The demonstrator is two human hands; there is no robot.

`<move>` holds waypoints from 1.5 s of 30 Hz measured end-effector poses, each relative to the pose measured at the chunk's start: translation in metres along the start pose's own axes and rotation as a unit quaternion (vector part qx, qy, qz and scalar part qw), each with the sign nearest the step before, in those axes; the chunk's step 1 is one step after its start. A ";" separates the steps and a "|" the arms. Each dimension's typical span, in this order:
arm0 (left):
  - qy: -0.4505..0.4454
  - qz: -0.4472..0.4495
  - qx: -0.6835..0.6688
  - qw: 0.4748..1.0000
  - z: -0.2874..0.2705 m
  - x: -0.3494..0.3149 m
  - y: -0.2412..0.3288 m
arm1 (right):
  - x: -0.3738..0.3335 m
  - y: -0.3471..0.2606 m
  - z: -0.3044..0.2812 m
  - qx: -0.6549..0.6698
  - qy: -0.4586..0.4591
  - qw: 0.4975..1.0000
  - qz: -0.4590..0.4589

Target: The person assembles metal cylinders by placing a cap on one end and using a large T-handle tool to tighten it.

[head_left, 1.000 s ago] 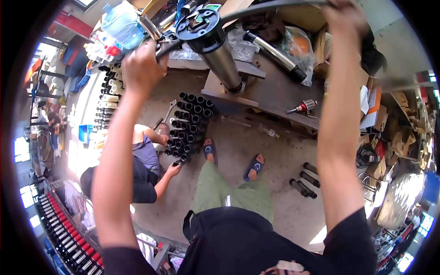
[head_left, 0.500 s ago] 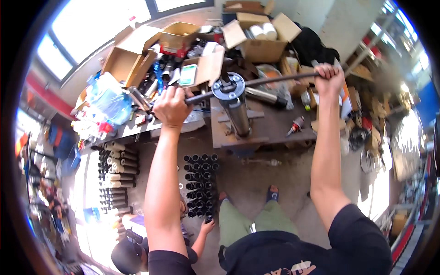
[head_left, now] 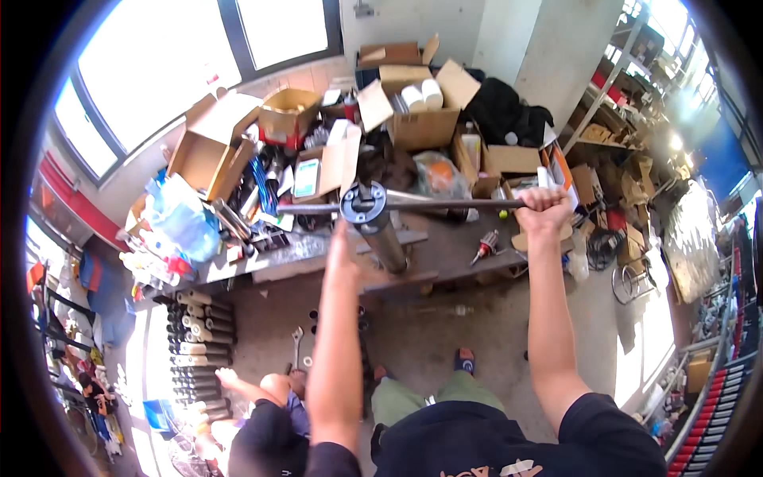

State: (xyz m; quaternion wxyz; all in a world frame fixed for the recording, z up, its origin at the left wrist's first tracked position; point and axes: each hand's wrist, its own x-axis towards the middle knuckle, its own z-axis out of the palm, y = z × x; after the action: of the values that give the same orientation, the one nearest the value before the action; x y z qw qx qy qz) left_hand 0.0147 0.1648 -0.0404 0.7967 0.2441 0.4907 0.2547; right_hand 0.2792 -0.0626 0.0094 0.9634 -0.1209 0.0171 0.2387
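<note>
A long steel bar point(head_left: 445, 201) runs level through a black round head point(head_left: 363, 205) on top of an upright steel cylinder point(head_left: 387, 246), which stands on a metal workbench point(head_left: 453, 258). My right hand point(head_left: 544, 208) is closed around the bar's right end. My left hand point(head_left: 342, 248) is off the bar, fingers stretched out, just left of the cylinder and below the head. Whether it touches the cylinder I cannot tell. The bar's left end point(head_left: 298, 209) sticks out free.
Open cardboard boxes point(head_left: 421, 111), bags and small parts crowd the bench's back. A red-handled tool point(head_left: 485, 245) lies on it. Another person point(head_left: 262, 421) crouches on the floor at lower left beside rows of dark tubes point(head_left: 195, 342) and a wrench point(head_left: 296, 346). Shelves point(head_left: 628, 71) stand on the right.
My left hand has let go of the bar's left end and dropped next to the cylinder. The right hand keeps its grip. The view has tilted up toward the windows.
</note>
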 end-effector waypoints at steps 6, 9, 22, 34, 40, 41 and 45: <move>0.041 -0.367 -0.467 0.803 0.021 0.034 -0.002 | 0.050 -0.137 -0.036 -0.029 0.006 0.999 -0.045; -0.179 -0.101 -0.363 0.909 0.023 -0.012 -0.047 | 0.040 -0.281 -0.084 0.014 -0.084 0.992 -0.095; -0.388 0.256 -0.116 0.878 0.041 -0.167 -0.076 | -0.020 -0.083 -0.116 -0.157 0.089 0.978 -0.103; -0.395 0.251 -0.075 0.881 0.041 -0.164 -0.081 | -0.110 -0.135 -0.245 -0.218 0.009 0.849 0.481; -0.492 0.135 -0.242 0.826 0.044 -0.146 -0.112 | -0.123 -0.071 -0.285 -0.397 0.060 0.685 0.607; -0.518 0.099 -0.293 0.797 0.043 -0.137 -0.120 | -0.120 -0.058 -0.292 -0.437 0.055 0.663 0.606; -0.572 0.028 -0.399 0.716 0.047 -0.133 -0.132 | -0.108 -0.030 -0.318 -0.452 0.106 0.657 0.595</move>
State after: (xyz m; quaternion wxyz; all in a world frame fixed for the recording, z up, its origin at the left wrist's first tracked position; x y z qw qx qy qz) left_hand 0.0280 -0.0266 -0.0189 0.9415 0.0168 -0.2124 0.2609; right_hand 0.2053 -0.2142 -0.2829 0.4341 -0.5298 0.0777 0.7244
